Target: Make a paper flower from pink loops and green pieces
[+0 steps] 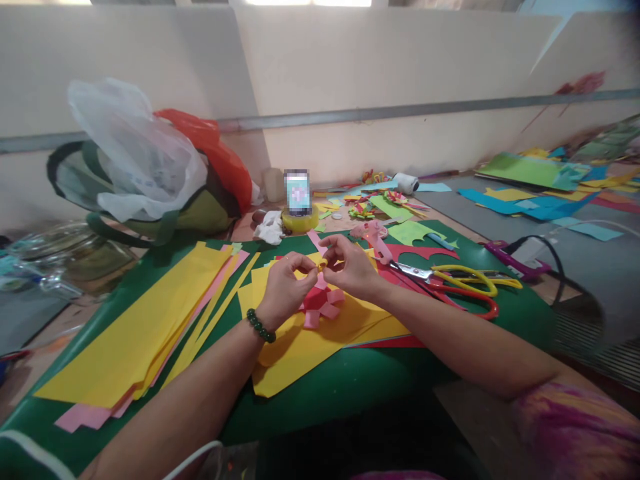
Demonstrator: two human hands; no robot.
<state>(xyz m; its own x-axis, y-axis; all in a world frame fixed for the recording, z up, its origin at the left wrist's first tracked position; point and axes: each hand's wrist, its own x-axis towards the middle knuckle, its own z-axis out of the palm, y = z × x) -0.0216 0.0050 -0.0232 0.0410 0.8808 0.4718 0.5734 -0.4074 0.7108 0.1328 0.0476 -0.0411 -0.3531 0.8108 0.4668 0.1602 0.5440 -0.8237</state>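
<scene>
1. Reaching in from lower left with the left arm (185,390), dark bracelet (261,325) at the wrist; angling the left hand (287,283) inward, fingers (306,265) pinched together on a small yellow curl (323,265).
2. Reaching in from lower right with the right arm (465,340), patterned sleeve (575,423) near the elbow; arching the right hand (353,267), thumb and index bent at the curl's right side; cannot tell whether gripping it.
3. Holding the curl up between both hands, just above a red-and-pink cutout (320,303) on yellow paper (295,367).
4. Across the green surface (370,393): stacked yellow sheets (135,327) at left; pink glue gun (383,253) and scissors (465,283) at right.
5. Beyond the hands: phone (299,193) propped upright by yellow tape (303,221); stuffed bag (215,203) farther left.
6. Behind everything: pale wall (400,60) with a grey strip (400,112).
</scene>
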